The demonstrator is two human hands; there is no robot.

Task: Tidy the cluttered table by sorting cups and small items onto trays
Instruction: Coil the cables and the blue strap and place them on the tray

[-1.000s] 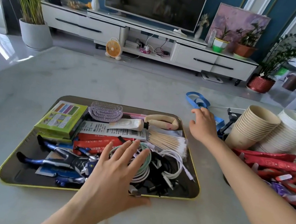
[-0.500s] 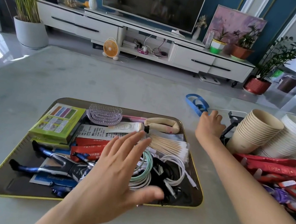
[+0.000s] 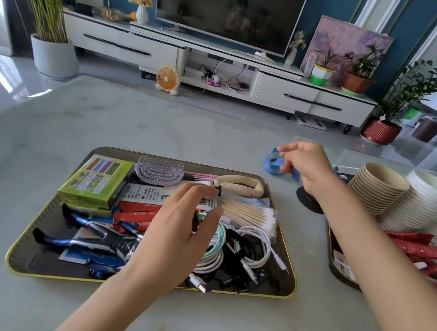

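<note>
I am pinching the blue strap [image 3: 271, 163] in the fingers [image 3: 287, 148] of my right hand [image 3: 307, 164], beyond the far right corner of the big tray [image 3: 38, 255]. I cannot tell whether the strap is resting on the desk [image 3: 161, 130] or hanging just above it. Its loop is sticking out to the left of my fingers. Its long axis is running left to right, and the other end is passing under my palm toward the brown cups [image 3: 375, 191]. My left hand [image 3: 175, 232] is hovering over the middle of the tray with its fingers loosely spread and grasping nothing, above the coiled cables [image 3: 251, 242].

I am judging that the strap is heading for this tray, so the move is going left and near from where my right hand is, and that hand is plainly the nearer one. The far right corner is the closest landing spot, but the cotton swabs [image 3: 250, 214] and cables are filling it. The barest patch is lying along the near left rim, and my left hand is standing in the way of it.

On the right the room is tight, with the brown cups and white cups [image 3: 423, 206] leaning just beside my wrist, a black disc [image 3: 308, 200] under my forearm, and the second tray [image 3: 334, 261] close by. I am thinking the trailing end could catch on these as it lifts, so a straight rise before swinging left is looking safest
</note>
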